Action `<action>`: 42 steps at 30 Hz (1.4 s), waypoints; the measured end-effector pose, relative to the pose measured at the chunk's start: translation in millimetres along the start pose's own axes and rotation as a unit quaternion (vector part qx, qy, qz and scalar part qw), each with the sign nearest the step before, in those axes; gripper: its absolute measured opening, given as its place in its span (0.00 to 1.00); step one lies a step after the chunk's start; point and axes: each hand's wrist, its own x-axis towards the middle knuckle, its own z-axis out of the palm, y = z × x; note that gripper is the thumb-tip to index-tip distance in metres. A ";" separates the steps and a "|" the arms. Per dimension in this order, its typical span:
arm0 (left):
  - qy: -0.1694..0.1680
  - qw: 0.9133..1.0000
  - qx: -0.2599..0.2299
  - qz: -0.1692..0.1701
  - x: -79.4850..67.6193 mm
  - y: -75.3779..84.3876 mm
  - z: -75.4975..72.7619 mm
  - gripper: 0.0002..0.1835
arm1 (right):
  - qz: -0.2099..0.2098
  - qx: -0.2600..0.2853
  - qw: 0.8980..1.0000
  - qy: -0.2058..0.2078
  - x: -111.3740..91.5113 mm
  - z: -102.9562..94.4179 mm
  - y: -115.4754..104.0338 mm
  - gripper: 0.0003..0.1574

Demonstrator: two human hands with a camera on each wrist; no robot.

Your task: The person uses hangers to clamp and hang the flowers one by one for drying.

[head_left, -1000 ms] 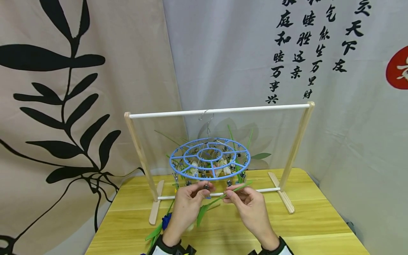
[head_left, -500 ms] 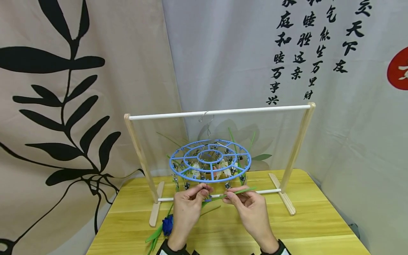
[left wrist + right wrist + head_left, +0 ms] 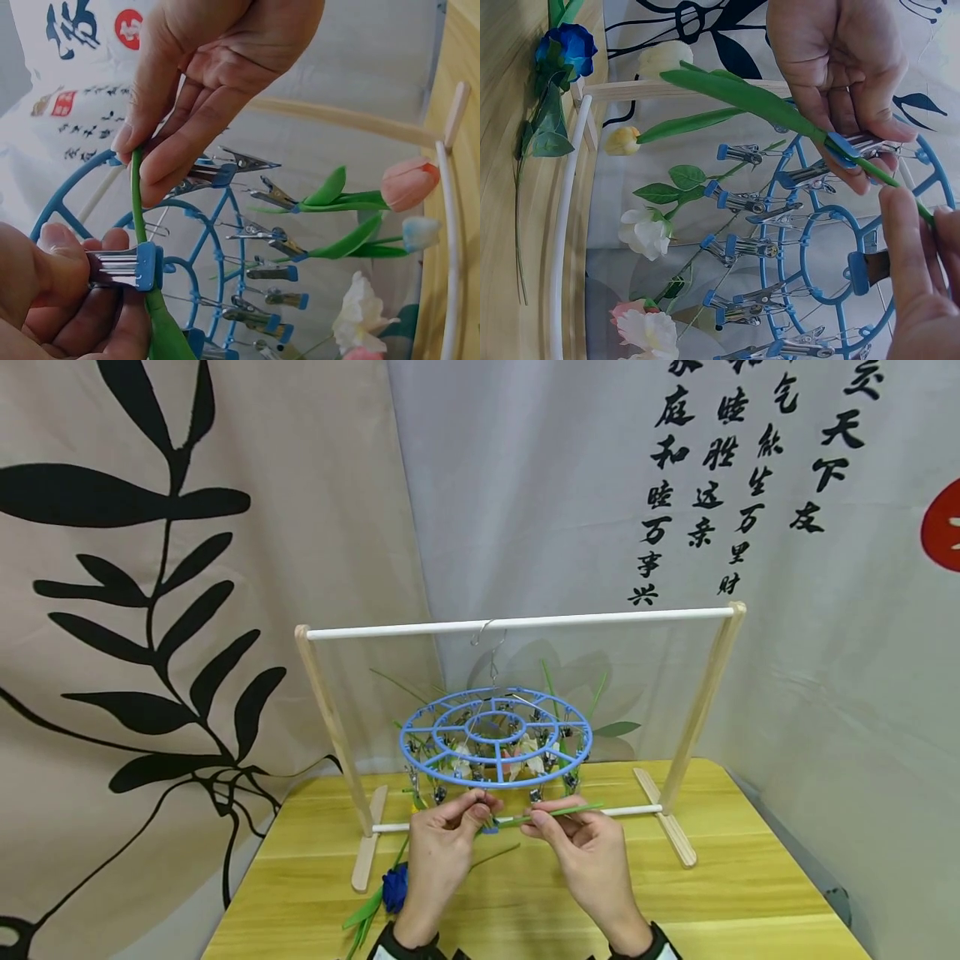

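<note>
My left hand (image 3: 438,852) pinches a metal clip (image 3: 124,266) with blue tips, below the near rim of the round blue clip hanger (image 3: 498,783). Its tips lie around the green stem (image 3: 877,171) of an artificial flower. My right hand (image 3: 585,852) pinches that stem between thumb and fingers, right of the clip. Green leaves (image 3: 742,97) extend from the clip's other side, towards a cream tulip (image 3: 666,58) in the right wrist view. From the head view, the left hand hides most of the clip and the flower's head.
A wooden frame with a white top bar (image 3: 600,621) carries the hanger. Other clips hold artificial flowers, among them a pink tulip (image 3: 409,184), a yellow tulip (image 3: 621,140) and a white flower (image 3: 645,232). A blue rose (image 3: 395,888) lies on the wooden table (image 3: 735,893) at left.
The stem has swung to a flatter angle, and its leaf no longer hangs in sight between my hands. The clip's blue tips have come down to the stem. Both hands have barely shifted.
</note>
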 end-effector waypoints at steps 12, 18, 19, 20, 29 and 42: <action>-0.082 0.996 0.016 -0.031 3.2 -2.0 -3.9 0.16 | 0.021 -0.045 0.998 0.025 1.1 0.5 -5.0 0.08; -0.097 0.994 0.034 -0.027 0.9 -5.3 -6.2 0.15 | 0.005 -0.055 0.998 0.024 -1.9 0.6 -4.5 0.08; -0.098 0.994 0.036 -0.026 0.7 -6.0 -6.4 0.16 | 0.005 -0.057 0.998 0.024 -2.5 0.9 -4.5 0.08; -0.099 0.994 0.039 -0.026 0.5 -6.5 -6.7 0.16 | 0.006 -0.061 0.998 0.023 -3.1 1.1 -4.7 0.08; -0.091 0.994 0.066 -0.010 0.7 -8.7 -10.6 0.14 | 0.016 -0.078 0.997 -0.004 -9.8 1.2 -6.3 0.10; -0.065 0.996 0.066 -0.005 3.8 -10.1 -25.9 0.14 | -0.001 -0.148 0.988 -0.037 -44.3 -20.7 9.9 0.10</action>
